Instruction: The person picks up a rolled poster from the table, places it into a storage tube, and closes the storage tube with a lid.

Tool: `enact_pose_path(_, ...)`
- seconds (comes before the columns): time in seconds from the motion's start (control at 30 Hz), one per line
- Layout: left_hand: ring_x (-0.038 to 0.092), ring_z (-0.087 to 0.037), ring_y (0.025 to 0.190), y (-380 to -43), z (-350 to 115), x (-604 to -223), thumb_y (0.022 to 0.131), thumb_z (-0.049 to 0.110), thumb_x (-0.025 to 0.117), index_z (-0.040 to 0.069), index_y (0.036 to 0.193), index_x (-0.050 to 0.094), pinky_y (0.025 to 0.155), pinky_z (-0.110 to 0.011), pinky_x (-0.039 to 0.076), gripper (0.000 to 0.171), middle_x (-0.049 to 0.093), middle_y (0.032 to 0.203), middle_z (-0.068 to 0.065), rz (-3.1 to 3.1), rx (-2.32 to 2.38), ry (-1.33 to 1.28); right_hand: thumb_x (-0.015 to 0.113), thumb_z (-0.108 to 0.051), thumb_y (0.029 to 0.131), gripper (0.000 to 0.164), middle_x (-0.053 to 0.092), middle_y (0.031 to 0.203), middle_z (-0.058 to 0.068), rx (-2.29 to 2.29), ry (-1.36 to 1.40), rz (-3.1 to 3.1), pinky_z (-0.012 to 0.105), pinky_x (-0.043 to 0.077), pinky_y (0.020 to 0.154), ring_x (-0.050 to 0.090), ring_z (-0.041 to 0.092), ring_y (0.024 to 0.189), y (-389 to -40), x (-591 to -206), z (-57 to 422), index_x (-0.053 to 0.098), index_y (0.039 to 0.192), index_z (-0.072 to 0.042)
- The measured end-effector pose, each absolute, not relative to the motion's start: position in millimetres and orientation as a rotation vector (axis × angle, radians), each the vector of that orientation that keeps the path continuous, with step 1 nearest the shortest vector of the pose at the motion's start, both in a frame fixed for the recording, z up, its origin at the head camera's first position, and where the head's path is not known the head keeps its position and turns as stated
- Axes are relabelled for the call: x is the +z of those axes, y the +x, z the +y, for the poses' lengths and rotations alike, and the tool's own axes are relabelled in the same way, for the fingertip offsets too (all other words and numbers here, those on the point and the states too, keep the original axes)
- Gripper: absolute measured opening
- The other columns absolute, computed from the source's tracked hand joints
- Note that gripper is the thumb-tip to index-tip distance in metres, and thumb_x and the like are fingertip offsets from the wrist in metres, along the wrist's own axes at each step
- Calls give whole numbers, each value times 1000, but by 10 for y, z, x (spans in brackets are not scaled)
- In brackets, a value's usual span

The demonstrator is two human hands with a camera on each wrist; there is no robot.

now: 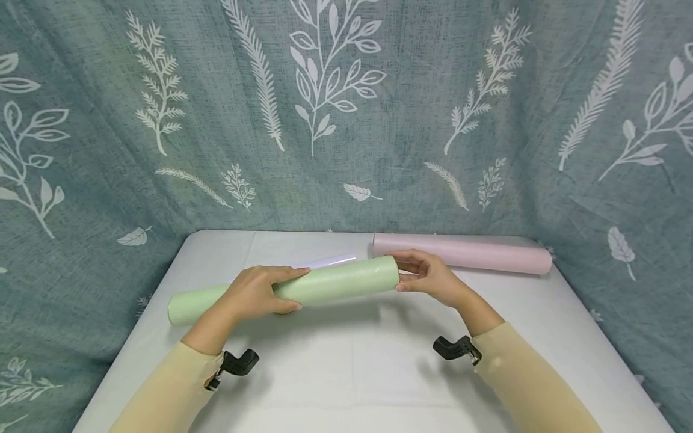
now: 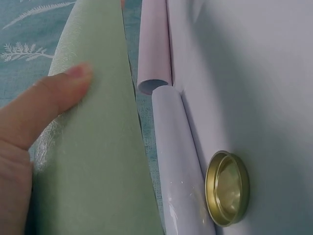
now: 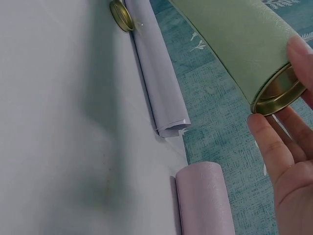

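Behind the raised tube (image 1: 335,282), on the table (image 1: 352,373) — a roll (image 2: 176,152), cap (image 2: 227,188) just before it; back right — second tube (image 1: 465,252).

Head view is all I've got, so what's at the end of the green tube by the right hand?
Observer: The right wrist view shows a gold-coloured metal rim in that end of the green tube.

Operator: Anything beside the lavender roll that I'm missing?

Observer: Yes, a loose, round gold-coloured cap lies right beside it.

Operator: And the pink roll, at its end nearest the lavender one?

Observer: The left wrist view shows that end open and hollow.
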State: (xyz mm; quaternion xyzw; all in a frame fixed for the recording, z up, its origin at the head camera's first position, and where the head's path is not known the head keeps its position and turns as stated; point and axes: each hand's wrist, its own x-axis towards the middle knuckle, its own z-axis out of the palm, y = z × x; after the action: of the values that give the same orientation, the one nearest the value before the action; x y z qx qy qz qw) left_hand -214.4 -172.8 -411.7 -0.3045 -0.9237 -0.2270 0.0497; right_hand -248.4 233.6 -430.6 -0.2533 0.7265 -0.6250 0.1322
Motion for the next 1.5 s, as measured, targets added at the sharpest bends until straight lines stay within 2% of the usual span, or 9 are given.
enact_pose_path(0.3,65,-24,116,-2215,-1734,-4095,77,46,86,34,141,59,88,-46,54,71,66,132,2,-2794,-652,-939,76,0,87,70,45,151,21,-1796,-771,2123,36,52,98,51,30,134,-2517,-4227,2342,44,149,1)
enact_pose_path(0.47,65,-24,117,-2241,-1763,-4046,77,45,86,35,141,59,89,-46,54,70,66,132,2,-2790,-643,-914,75,-1,88,66,44,152,21,-1796,-790,2154,37,51,98,50,33,134,-2516,-4137,2373,47,147,0)
enact_pose_path(0.7,64,-26,117,-2335,-1846,-3983,79,45,84,36,143,57,90,-47,53,70,64,134,1,-2823,-624,-858,74,-9,92,58,47,150,17,-1722,-759,2266,34,52,98,48,34,136,-2507,-4025,2498,51,145,-4)
enact_pose_path(0.97,62,-29,119,-2492,-1995,-3981,80,47,83,37,145,54,95,-51,50,72,63,136,0,-2877,-652,-740,75,-16,92,56,49,149,15,-1642,-693,2383,33,52,97,51,38,132,-2544,-3929,2719,54,144,-9)
enact_pose_path(1.13,61,-33,119,-2609,-2089,-3999,81,44,83,36,147,52,95,-54,49,74,61,139,-6,-2920,-664,-685,72,-20,94,52,50,148,13,-1567,-660,2475,32,53,95,50,39,132,-2591,-3878,2876,56,143,-11)
enact_pose_path(1.5,57,-36,124,-2875,-2140,-4007,83,41,83,35,149,49,96,-57,47,75,55,146,-7,-2987,-668,-631,72,-28,95,55,49,147,20,-1382,-545,2657,38,55,94,55,39,128,-2713,-3796,3146,55,144,-9)
